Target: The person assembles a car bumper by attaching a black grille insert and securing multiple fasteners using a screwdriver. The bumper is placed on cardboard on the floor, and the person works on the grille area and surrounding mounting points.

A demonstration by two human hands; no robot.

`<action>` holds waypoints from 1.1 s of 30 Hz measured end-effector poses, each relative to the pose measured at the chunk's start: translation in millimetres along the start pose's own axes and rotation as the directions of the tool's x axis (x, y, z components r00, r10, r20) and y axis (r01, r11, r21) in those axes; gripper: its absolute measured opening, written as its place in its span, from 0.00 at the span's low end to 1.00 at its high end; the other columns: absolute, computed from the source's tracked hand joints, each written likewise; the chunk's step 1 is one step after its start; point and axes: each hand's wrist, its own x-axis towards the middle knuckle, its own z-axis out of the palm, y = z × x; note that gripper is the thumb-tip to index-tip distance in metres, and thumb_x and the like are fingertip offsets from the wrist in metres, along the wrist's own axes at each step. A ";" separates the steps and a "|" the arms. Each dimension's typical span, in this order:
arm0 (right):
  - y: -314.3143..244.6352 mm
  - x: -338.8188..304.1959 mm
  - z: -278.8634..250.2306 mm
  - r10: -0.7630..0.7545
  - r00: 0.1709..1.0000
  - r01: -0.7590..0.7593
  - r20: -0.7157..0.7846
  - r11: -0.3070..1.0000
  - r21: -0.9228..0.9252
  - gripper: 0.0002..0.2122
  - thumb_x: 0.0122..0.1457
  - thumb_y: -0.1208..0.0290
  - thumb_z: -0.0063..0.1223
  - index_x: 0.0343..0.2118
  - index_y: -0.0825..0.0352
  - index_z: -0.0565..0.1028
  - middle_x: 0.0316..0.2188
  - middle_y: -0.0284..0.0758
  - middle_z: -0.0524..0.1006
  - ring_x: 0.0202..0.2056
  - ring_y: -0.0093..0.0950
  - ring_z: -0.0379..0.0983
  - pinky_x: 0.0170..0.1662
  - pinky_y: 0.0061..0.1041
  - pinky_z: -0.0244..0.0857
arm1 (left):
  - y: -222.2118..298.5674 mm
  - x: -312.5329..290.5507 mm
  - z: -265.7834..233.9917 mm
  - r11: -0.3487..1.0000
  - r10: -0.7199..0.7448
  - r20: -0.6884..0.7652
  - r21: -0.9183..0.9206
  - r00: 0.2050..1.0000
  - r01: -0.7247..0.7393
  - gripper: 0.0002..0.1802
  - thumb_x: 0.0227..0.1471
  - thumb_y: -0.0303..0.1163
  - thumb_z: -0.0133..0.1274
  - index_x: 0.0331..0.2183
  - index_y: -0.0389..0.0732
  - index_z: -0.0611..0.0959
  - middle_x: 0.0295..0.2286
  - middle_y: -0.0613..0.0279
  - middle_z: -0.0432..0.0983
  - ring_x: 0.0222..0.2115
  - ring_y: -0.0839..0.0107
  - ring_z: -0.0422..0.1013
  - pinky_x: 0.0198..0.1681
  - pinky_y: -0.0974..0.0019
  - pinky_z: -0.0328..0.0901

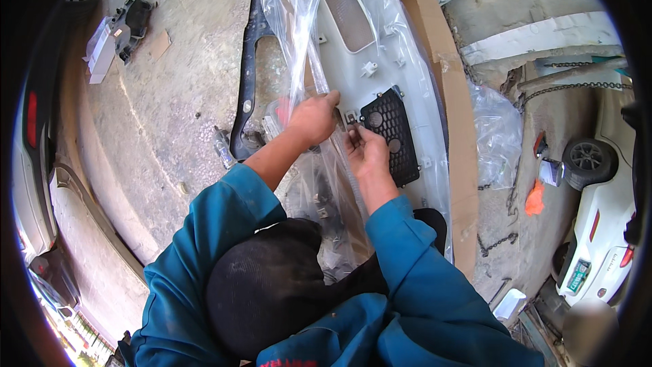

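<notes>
A long pale-grey car trim panel [401,105] lies in front of me, partly wrapped in clear plastic film [294,24]. My left hand [314,121] is closed over the panel's left edge, with the film bunched around it. Just to its right, my right hand [370,155] has its fingers curled together at the same edge; whatever is between them is hidden. Above those fingertips, a small metal clip [351,117] sits on the panel. A black honeycomb grille [392,136] is set into the panel right of my hands.
A cardboard sheet [464,183] runs along the panel's right side. On the left lie a black curved frame part [243,105], a clear bottle [222,146] and a black plastic part [132,26]. Farther right are crumpled film [494,139], an orange cloth [534,198] and a white car [598,231].
</notes>
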 end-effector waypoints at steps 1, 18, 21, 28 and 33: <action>0.9 -0.6 1.2 0.018 1.000 -0.018 -0.006 1.000 0.006 0.06 0.71 0.76 0.54 0.43 0.74 0.78 0.36 0.37 0.79 0.37 0.26 0.77 0.45 0.26 0.81 | 0.1 0.3 -1.8 1.000 -0.011 0.012 0.004 1.000 0.011 0.17 0.55 0.27 0.55 0.48 0.40 0.78 0.44 0.42 0.83 0.46 0.39 0.79 0.51 0.42 0.73; 3.6 15.5 9.5 0.000 0.998 -0.004 0.058 0.997 0.075 0.04 0.67 0.85 0.52 0.33 0.76 0.75 0.32 0.37 0.78 0.35 0.28 0.80 0.46 0.25 0.84 | -6.9 -0.4 2.0 1.000 0.004 -0.030 -0.001 1.000 -0.004 0.14 0.55 0.30 0.56 0.45 0.41 0.77 0.41 0.41 0.83 0.43 0.36 0.79 0.46 0.39 0.72; -7.3 8.4 -0.4 0.042 0.989 -0.045 0.138 0.999 0.016 0.03 0.69 0.83 0.53 0.38 0.77 0.77 0.35 0.39 0.80 0.36 0.29 0.80 0.48 0.28 0.84 | -0.6 -0.9 -1.6 1.000 -0.012 -0.016 -0.007 1.000 0.012 0.15 0.55 0.30 0.56 0.45 0.41 0.77 0.41 0.41 0.83 0.43 0.36 0.79 0.47 0.40 0.72; -5.6 11.5 6.0 0.060 0.985 -0.073 0.160 0.994 0.079 0.08 0.72 0.75 0.52 0.41 0.75 0.79 0.38 0.39 0.82 0.35 0.29 0.79 0.44 0.30 0.83 | 3.8 4.1 -4.6 0.999 -0.025 -0.003 0.037 1.000 0.025 0.19 0.53 0.31 0.60 0.47 0.41 0.78 0.39 0.40 0.84 0.44 0.37 0.79 0.48 0.40 0.73; -27.8 -5.9 -29.8 -0.017 0.994 0.087 0.109 0.726 -0.682 0.15 0.73 0.71 0.51 0.57 0.71 0.78 0.39 0.35 0.81 0.35 0.26 0.76 0.37 0.33 0.80 | -1.2 4.2 0.4 0.999 0.044 -0.012 -0.013 0.999 -0.045 0.18 0.54 0.31 0.59 0.47 0.40 0.78 0.38 0.41 0.84 0.43 0.39 0.80 0.48 0.42 0.73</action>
